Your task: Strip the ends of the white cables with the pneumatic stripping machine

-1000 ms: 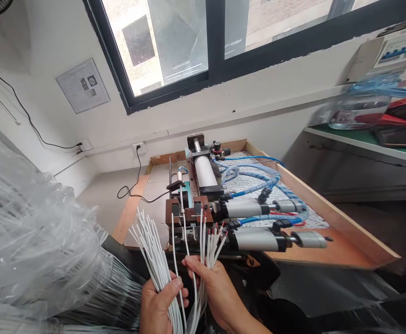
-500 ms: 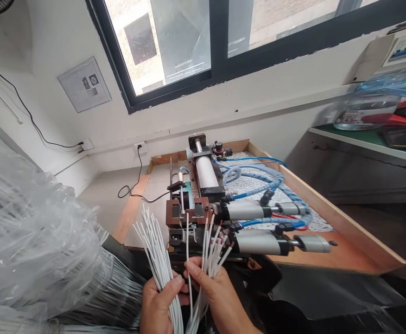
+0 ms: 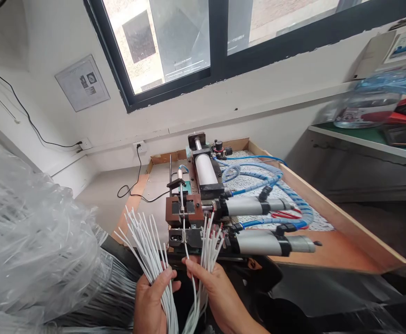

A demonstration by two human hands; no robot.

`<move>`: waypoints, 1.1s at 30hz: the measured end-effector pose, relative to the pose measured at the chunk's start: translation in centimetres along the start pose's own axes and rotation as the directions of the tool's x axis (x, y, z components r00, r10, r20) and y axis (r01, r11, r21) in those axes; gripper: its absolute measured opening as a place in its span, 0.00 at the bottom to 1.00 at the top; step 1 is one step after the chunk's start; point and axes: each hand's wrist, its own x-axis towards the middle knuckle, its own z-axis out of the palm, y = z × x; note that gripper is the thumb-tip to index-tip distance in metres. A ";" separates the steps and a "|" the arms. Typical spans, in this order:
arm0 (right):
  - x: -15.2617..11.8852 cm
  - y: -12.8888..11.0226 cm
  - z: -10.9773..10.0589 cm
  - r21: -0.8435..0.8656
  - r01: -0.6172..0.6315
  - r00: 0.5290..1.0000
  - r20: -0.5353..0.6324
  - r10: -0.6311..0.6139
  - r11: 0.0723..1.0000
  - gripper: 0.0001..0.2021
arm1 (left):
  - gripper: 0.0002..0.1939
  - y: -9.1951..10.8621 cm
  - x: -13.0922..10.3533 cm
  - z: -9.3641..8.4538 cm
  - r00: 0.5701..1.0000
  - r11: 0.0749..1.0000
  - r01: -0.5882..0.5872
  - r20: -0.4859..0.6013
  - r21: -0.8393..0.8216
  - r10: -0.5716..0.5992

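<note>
My left hand (image 3: 156, 297) is closed around a thick bundle of white cables (image 3: 146, 243) whose tips fan out upward. My right hand (image 3: 212, 287) grips a second bundle of white cables (image 3: 208, 246), some with reddish ends. Between its thumb and forefinger my right hand pinches one single cable (image 3: 187, 250), whose upper end runs into the jaws (image 3: 185, 213) of a pneumatic wire stripping machine. Brown upper blocks and dark lower blocks close around that cable. Silver air cylinders (image 3: 248, 207) extend from the machine to the right.
The machine sits in a shallow wooden-edged tray (image 3: 342, 222) with blue air hoses (image 3: 272, 174). Plastic-wrapped cable bundles (image 3: 43, 241) are heaped at left. A green-topped shelf (image 3: 359, 134) at right holds a plastic jug (image 3: 370, 104). A window is above.
The machine's jaws have come together around the single cable, and the cylinder rods have drawn in. My left hand with its bundle has shifted slightly left and down.
</note>
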 end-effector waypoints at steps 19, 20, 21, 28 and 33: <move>0.0 0.2 0.3 0.073 0.107 0.985 -0.143 -0.096 0.992 0.10 | 0.06 2.5 0.6 2.4 0.999 1.000 0.015 0.050 -0.011 -0.014; 0.2 0.2 0.3 0.096 0.110 0.985 -0.145 -0.096 0.989 0.10 | 0.06 2.7 0.7 2.5 0.999 1.000 0.017 0.047 0.000 -0.017; 0.5 0.2 0.3 0.125 0.107 0.986 -0.140 -0.089 0.986 0.10 | 0.06 2.8 0.8 2.5 0.999 1.000 0.020 0.049 0.005 -0.020; 1.6 -0.3 1.1 0.448 -0.110 0.973 -0.133 0.188 0.887 0.09 | 0.07 3.1 1.1 2.7 0.999 0.999 -0.003 0.041 0.040 0.001; 1.9 -0.5 1.4 0.544 -0.185 0.958 -0.087 0.275 0.819 0.08 | 0.07 3.2 1.0 2.9 0.999 0.999 -0.005 0.034 0.046 0.004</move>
